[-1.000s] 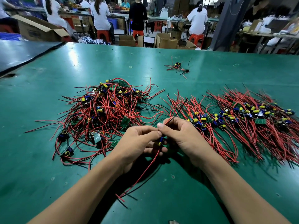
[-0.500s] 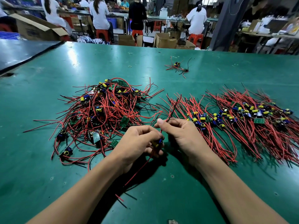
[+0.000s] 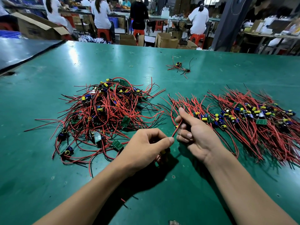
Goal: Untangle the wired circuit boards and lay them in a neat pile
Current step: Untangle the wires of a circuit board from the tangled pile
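Red wire (image 3: 174,132) is pinched between left hand (image 3: 146,146) thumb and finger, other end gripped in curled right hand (image 3: 197,133); held over green table (image 3: 48,159), between tangled heap (image 3: 103,114) and sorted pile (image 3: 243,117)

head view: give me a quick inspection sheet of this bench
surface: green table, scuffed
job's things: tangled heap on the left; neat pile on the right
clutter: stray board and ring farther back
hands: left hand and right hand both pinch one red wire
cables: red and black leads crossed in the heap
surroundings: boxes, seated workers
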### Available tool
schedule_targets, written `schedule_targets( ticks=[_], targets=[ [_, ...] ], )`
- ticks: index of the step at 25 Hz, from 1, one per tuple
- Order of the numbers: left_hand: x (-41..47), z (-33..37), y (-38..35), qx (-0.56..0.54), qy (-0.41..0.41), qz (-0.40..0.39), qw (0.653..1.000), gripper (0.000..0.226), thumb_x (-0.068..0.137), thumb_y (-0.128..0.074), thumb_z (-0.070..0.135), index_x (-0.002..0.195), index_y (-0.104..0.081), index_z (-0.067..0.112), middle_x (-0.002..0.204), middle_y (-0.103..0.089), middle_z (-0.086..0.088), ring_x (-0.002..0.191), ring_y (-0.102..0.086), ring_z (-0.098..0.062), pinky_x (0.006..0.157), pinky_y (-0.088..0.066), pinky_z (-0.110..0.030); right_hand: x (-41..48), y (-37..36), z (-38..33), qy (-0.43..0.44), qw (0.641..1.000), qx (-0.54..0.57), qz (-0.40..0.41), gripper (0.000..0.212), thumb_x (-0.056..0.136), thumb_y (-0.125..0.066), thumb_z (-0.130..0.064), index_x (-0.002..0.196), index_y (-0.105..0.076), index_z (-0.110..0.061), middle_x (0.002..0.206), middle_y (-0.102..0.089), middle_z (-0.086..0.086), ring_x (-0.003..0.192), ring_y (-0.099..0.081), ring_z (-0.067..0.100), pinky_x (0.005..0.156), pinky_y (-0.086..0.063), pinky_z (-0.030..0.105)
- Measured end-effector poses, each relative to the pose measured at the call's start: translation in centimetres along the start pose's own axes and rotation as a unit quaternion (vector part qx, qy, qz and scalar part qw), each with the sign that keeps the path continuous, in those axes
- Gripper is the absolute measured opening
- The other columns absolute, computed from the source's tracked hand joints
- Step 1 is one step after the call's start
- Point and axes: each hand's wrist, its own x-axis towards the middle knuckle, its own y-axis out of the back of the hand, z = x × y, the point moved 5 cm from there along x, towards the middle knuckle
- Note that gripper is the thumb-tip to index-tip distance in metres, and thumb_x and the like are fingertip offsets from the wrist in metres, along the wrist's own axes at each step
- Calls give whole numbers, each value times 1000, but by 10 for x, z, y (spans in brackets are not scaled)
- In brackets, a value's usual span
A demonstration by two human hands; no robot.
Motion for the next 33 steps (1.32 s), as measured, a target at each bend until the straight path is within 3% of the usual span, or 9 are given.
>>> schedule_targets(
  ticks=[3, 9, 14, 16, 21, 25, 27, 31, 33],
  targets=[
    [1, 0, 0, 60, -20, 15, 998, 14, 91, -67, 18, 84, -71, 8, 67, -64, -18, 57, -55, -23, 57, -43, -33, -2, -2, 1, 8, 1000, -15, -3, 38, 98, -59, -35, 70, -57, -9, 51, -35, -5, 29, -24, 2, 32, -21, 16],
    [6, -3, 10, 13, -5, 35, 999, 15, 92, -64, 10, 80, -72, 5, 60, -62, -8, 50, -55, -23, 48, -44, -26, -5, -4, -2, -54, 997, 46, -23, 39, 98, -58, -34, 68, -56, -9, 48, -36, -6, 28, -23, 1, 29, -18, 15],
    [6, -5, 12, -44, 7, 42, 998, 14, 92, -63, 11, 82, -72, 8, 61, -62, -7, 47, -57, -21, 47, -45, -26, -12, -13, 6, 62, 979, -177, -76, 56, 76, -65, -64, 89, -78, -12, 63, -58, -3, 44, -46, 8, 41, -38, 18],
    [7, -5, 10, -79, 5, 25, 997, 15, 93, -60, 8, 86, -73, 5, 63, -61, -6, 49, -56, -20, 47, -49, -26, -14, -20, 18, 55, 965, -219, -133, 51, 83, -67, -57, 98, -78, -10, 76, -72, 13, 55, -63, 19, 49, -53, 25],
    [5, -3, 6, -123, -3, 6, 992, 23, 93, -57, 0, 75, -72, 1, 81, -70, -1, 55, -53, -15, 45, -51, -25, -14, -21, 17, 60, 942, -257, -206, 44, 98, -56, -45, 103, -76, -6, 85, -72, 29, 57, -69, 27, 52, -56, 28],
    [4, -2, 7, -127, 12, 5, 992, 23, 91, -59, 1, 72, -71, 2, 74, -67, -8, 47, -51, -16, 41, -47, -23, -7, -14, 2, 164, 902, -378, -128, 42, 101, -52, -42, 95, -79, -10, 82, -77, -5, 75, -68, 5, 73, -51, 23],
    [2, -3, 7, -108, 22, 0, 994, 20, 90, -61, 4, 73, -71, 4, 60, -58, -11, 42, -50, -19, 40, -43, -21, -5, -7, -8, 209, 885, -410, -66, 39, 102, -53, -39, 94, -79, -11, 59, -63, -27, 60, -58, -10, 64, -39, 7],
    [2, -3, 6, -86, 25, -19, 996, 18, 90, -61, 6, 75, -71, 5, 57, -57, -10, 40, -52, -20, 41, -41, -20, -5, 8, -25, 277, 867, -412, 30, 40, 101, -55, -40, 71, -74, -22, 64, -66, -20, 62, -60, -1, 66, -44, 23],
    [2, -2, 5, -81, 23, -25, 996, 18, 90, -61, 6, 75, -71, 5, 57, -57, -10, 40, -52, -20, 41, -41, -20, -3, 12, -26, 272, 892, -358, 54, 40, 100, -56, -41, 71, -74, -20, 53, -55, -12, 49, -51, 7, 54, -42, 25]
  ],
)
